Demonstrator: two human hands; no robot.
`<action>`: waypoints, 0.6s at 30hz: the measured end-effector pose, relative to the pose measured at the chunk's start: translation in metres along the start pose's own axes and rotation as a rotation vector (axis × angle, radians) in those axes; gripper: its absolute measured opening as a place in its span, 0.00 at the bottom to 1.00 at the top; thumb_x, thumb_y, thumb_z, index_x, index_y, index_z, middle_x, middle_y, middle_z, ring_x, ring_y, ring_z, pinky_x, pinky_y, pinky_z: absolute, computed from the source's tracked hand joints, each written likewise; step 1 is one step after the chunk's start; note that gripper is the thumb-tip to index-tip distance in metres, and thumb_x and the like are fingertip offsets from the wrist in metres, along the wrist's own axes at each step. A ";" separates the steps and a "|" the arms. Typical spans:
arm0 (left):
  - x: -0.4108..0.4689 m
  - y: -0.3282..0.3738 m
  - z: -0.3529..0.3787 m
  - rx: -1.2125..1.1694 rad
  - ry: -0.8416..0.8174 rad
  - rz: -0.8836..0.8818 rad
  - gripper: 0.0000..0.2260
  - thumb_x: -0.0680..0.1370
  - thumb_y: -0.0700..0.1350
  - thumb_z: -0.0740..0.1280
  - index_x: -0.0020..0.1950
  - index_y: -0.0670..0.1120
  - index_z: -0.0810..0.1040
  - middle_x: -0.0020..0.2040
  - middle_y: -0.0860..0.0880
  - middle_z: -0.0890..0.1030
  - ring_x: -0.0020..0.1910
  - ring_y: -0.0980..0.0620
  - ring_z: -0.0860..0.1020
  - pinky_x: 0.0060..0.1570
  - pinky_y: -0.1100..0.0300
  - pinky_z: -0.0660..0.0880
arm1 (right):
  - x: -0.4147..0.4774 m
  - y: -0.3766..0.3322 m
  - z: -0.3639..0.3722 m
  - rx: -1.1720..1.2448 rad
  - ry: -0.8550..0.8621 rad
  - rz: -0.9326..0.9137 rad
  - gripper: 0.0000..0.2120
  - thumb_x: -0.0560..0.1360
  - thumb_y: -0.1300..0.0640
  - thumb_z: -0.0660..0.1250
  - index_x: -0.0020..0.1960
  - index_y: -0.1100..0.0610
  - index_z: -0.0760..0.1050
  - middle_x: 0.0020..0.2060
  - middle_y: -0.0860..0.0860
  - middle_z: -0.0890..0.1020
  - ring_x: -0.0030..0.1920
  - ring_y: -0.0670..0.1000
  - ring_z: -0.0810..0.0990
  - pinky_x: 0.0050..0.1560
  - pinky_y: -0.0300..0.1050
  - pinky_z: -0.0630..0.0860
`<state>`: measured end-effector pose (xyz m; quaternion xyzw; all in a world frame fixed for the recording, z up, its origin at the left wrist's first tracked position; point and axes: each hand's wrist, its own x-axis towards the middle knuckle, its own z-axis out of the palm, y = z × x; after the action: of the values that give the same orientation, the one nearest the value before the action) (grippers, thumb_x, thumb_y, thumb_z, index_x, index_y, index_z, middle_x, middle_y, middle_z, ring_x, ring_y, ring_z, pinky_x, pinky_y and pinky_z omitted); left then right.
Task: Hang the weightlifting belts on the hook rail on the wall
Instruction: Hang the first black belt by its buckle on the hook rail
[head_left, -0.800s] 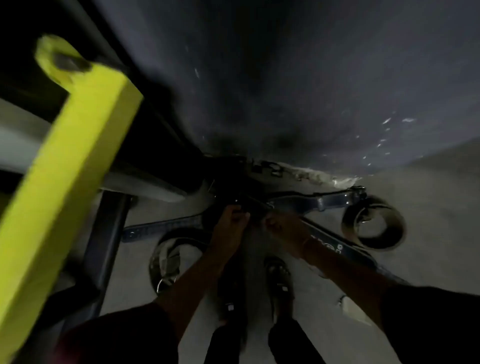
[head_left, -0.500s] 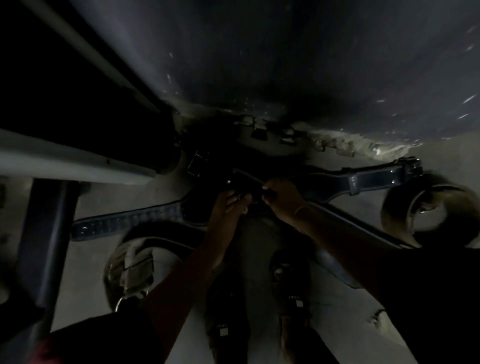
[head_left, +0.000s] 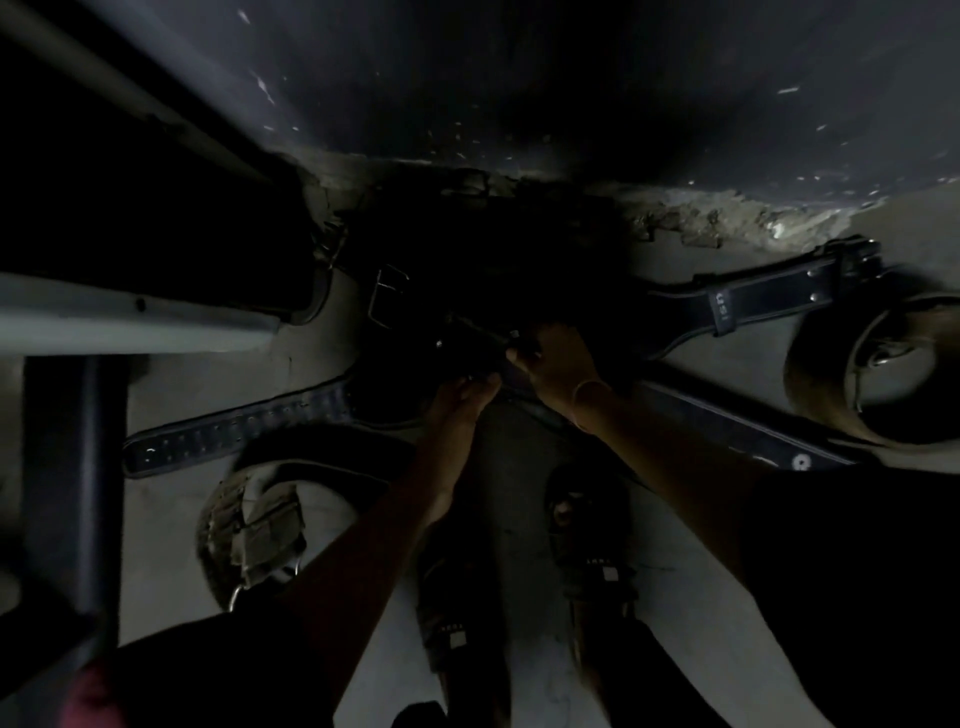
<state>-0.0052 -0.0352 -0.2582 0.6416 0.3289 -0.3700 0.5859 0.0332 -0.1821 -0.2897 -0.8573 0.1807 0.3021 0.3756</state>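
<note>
Head view, frame centre: left hand (head_left: 460, 402) and right hand (head_left: 558, 364) both clasped on black leather weightlifting belt (head_left: 460, 338) over grey floor (head_left: 208, 379).

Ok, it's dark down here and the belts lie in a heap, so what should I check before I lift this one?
1. Right hand grips the middle black belt: ok.
2. Left hand grip on it: cannot tell, its fingers only reach it in shadow.
3. Held belt free of the perforated strap and the long black belt beside it: cannot tell, too dark.
4. Sandals off the belts: ok.
5. Hook rail located: cannot tell, not in view.
</note>
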 end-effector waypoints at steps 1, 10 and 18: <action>-0.009 0.007 0.003 -0.024 0.001 -0.018 0.06 0.77 0.54 0.69 0.52 0.55 0.78 0.53 0.55 0.81 0.54 0.57 0.80 0.49 0.63 0.73 | -0.012 -0.004 -0.007 0.039 0.022 0.017 0.15 0.80 0.56 0.66 0.61 0.66 0.77 0.60 0.62 0.79 0.64 0.61 0.76 0.65 0.51 0.71; -0.147 0.088 0.040 -0.120 -0.050 -0.123 0.12 0.80 0.50 0.67 0.55 0.41 0.77 0.41 0.45 0.81 0.39 0.50 0.82 0.48 0.55 0.78 | -0.171 -0.053 -0.110 0.279 0.343 0.139 0.14 0.76 0.62 0.70 0.59 0.67 0.79 0.59 0.64 0.80 0.62 0.62 0.77 0.62 0.52 0.72; -0.329 0.171 0.071 -0.144 -0.082 -0.001 0.17 0.82 0.46 0.63 0.67 0.37 0.76 0.55 0.43 0.83 0.50 0.46 0.82 0.49 0.54 0.82 | -0.342 -0.119 -0.223 0.366 0.526 0.123 0.11 0.72 0.61 0.75 0.52 0.65 0.83 0.52 0.61 0.84 0.54 0.58 0.81 0.53 0.41 0.72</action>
<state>-0.0326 -0.1191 0.1087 0.5819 0.3310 -0.3716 0.6432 -0.0752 -0.2445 0.1172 -0.8116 0.3744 0.0549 0.4452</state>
